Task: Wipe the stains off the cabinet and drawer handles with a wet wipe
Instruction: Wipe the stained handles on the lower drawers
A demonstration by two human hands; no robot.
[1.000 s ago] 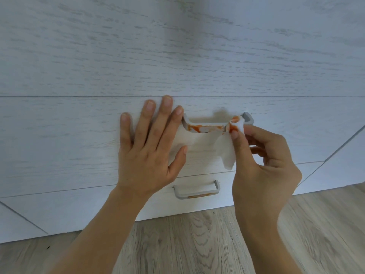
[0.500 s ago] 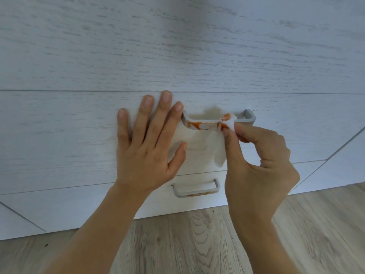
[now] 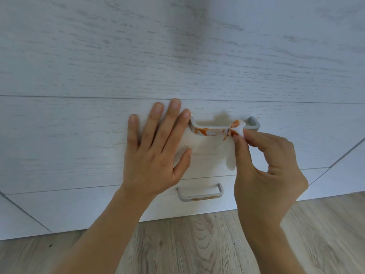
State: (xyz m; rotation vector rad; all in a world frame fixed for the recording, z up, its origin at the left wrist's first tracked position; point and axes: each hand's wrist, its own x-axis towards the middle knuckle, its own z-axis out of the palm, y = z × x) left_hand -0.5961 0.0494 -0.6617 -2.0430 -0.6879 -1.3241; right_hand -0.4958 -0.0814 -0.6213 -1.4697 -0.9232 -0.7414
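A grey drawer handle [image 3: 253,123] on a whitewashed wooden drawer front [image 3: 69,139] carries orange stains along its bar. My right hand [image 3: 264,165] pinches a white wet wipe [image 3: 238,128], smeared orange, and holds it wrapped over the right part of that bar; a loose end of the wipe hangs below. My left hand [image 3: 156,151] lies flat with straight fingers on the drawer front, just left of the handle. A second grey handle [image 3: 200,192] on the drawer below has a thin orange stain along its lower edge.
A tall pale wood-grain panel [image 3: 177,46] fills the upper view. Grey-brown wooden floor [image 3: 187,244] runs along the bottom. Angled cabinet edges show at the far left and far right.
The wipe, spread wide under the handle a second ago, has been gathered into a narrow bunch at the bar's right part. My left hand has stayed flat in place.
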